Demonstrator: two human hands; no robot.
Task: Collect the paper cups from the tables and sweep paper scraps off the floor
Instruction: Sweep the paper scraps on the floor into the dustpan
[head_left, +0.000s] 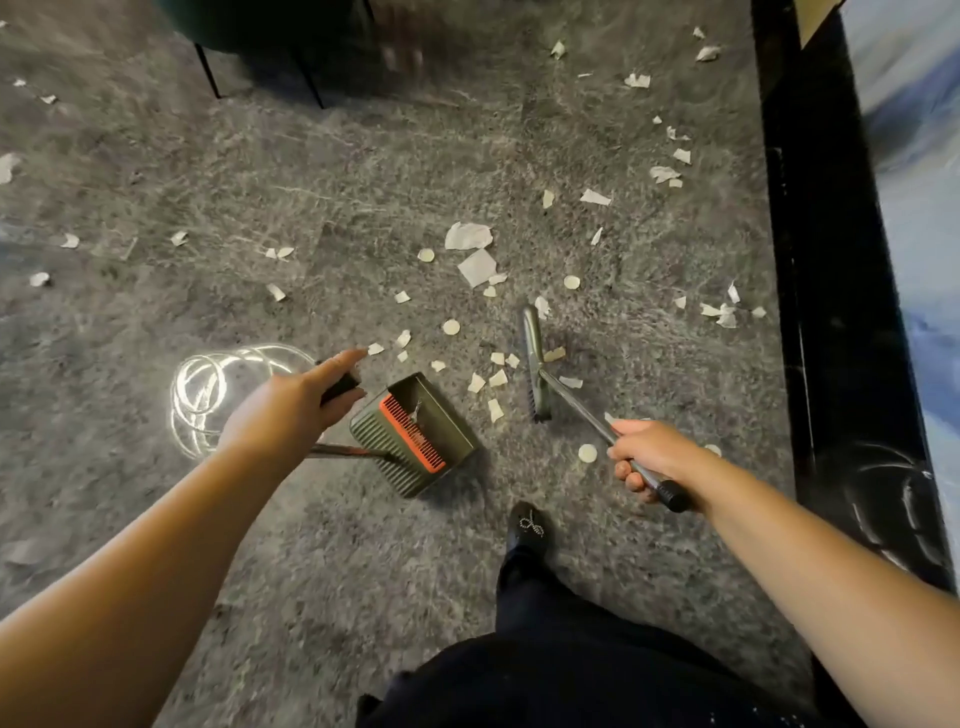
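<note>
We stand on a grey, mottled stone floor (363, 171). White paper scraps (475, 267) lie scattered over it, thickest ahead of us and toward the right, thinner at the far left. Several scraps are small round discs; two larger torn sheets lie near the middle. A green dustpan (415, 436) with an orange comb rests on the floor. The broom head (535, 364) touches the floor just right of it, among scraps. One black shoe (527, 530) stands behind both.
</note>
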